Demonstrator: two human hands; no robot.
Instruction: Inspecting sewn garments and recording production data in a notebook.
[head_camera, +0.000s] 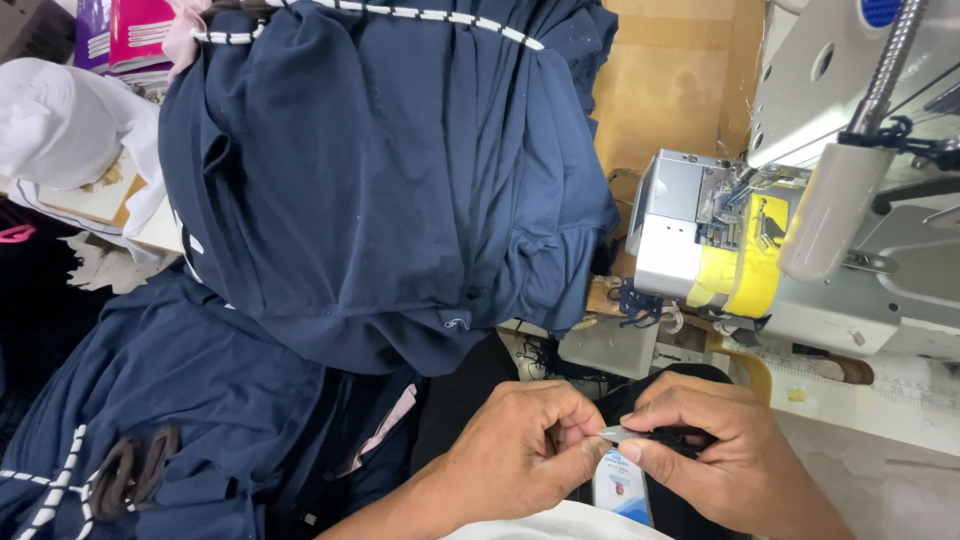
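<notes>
My left hand (520, 450) and my right hand (715, 450) meet low in the view, fingertips pinched together on a small white and blue garment label (622, 487). A thin metal tip shows between the fingers; I cannot tell what it belongs to. Dark fabric (650, 400) lies under both hands. A large heap of navy garments (380, 190) with white dashed trim hangs just behind and left of my hands.
A grey-white sewing machine (800, 240) with yellow tape on its front stands at the right on a pale table (880, 480). More navy cloth (170, 410) lies at the lower left. White fabric (60, 125) and a pink packet (140, 30) sit at the upper left.
</notes>
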